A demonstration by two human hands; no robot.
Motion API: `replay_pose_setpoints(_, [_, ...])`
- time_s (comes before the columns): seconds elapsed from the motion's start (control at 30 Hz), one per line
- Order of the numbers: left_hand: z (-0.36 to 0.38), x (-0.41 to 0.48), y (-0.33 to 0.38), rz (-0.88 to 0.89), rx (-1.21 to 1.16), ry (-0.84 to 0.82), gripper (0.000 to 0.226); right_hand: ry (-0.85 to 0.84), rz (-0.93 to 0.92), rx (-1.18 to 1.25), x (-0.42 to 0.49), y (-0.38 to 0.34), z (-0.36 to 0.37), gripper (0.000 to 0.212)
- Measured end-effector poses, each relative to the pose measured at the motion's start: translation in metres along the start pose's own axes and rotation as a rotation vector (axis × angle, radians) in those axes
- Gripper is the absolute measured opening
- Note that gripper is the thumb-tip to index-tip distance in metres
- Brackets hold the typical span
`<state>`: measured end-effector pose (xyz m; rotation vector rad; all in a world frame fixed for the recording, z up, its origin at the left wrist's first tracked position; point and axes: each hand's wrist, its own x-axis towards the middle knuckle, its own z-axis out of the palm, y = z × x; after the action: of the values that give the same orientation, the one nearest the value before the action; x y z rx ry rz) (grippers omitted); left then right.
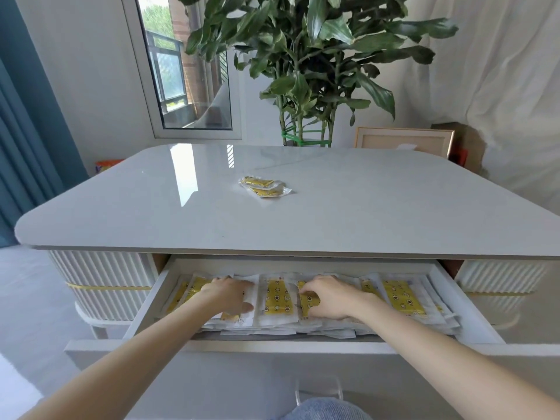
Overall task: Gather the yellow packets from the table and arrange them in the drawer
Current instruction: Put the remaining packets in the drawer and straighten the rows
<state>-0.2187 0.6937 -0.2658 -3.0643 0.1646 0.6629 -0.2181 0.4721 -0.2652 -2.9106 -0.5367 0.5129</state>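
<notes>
- Your left hand [228, 294] lies palm down in the left half of the white pull-out drawer [145, 301]. Its fingers are spread and fairly straight, pressing flat on the yellow star-printed packets [278, 297] in their clear-and-white wrappers. It grips nothing.
- Your right hand [328, 298] sits near it to the right, knuckles raised and fingers bent, with the tips on a packet. You cannot tell from here whether it pinches that packet or only touches it.
- One packet lies uncovered between your two hands.
- Both forearms reach in from the bottom corners, cross over the drawer's front panel and converge toward the middle.
- The packets lie flat and side by side across the drawer, overlapping, with more wrappers layered beneath them.
- The glossy pale grey rounded table top [378, 219] overhangs the back of the drawer, above your hands.
- A small heap of loose yellow packets [264, 187] lies near the middle of that top, well apart from both hands.
- Behind the table stand a tall green leafy plant [318, 56] and a pale wooden picture frame [403, 140]. A white-framed window [181, 71] and a teal curtain [24, 131] are to the left.
- A blue denim knee [327, 411] shows at the bottom edge.
</notes>
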Motion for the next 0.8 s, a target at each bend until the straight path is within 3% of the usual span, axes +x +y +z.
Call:
replay_pose_setpoints(0.23, [-0.028,-0.040,0.003,0.076,-0.208,0.190,0.047,0.239,-0.082,0.246,-0.041,-0.014,-0.032,0.024])
replay_pose_setpoints(0.47, [-0.078,-0.066,-0.001,0.170,-0.417,0.424,0.029,0.562,-0.067,0.386,-0.052,-0.018,-0.078,0.018])
replay_pose_setpoints(0.63, [-0.111,-0.044,-0.015,0.108,-0.457,0.547,0.030,0.576,-0.050,0.438,-0.020,-0.025,-0.103,0.025])
replay_pose_setpoints(0.8, [-0.121,0.004,-0.034,0.029,-0.457,0.539,0.042,0.507,-0.003,0.464,0.035,-0.031,-0.115,0.035])
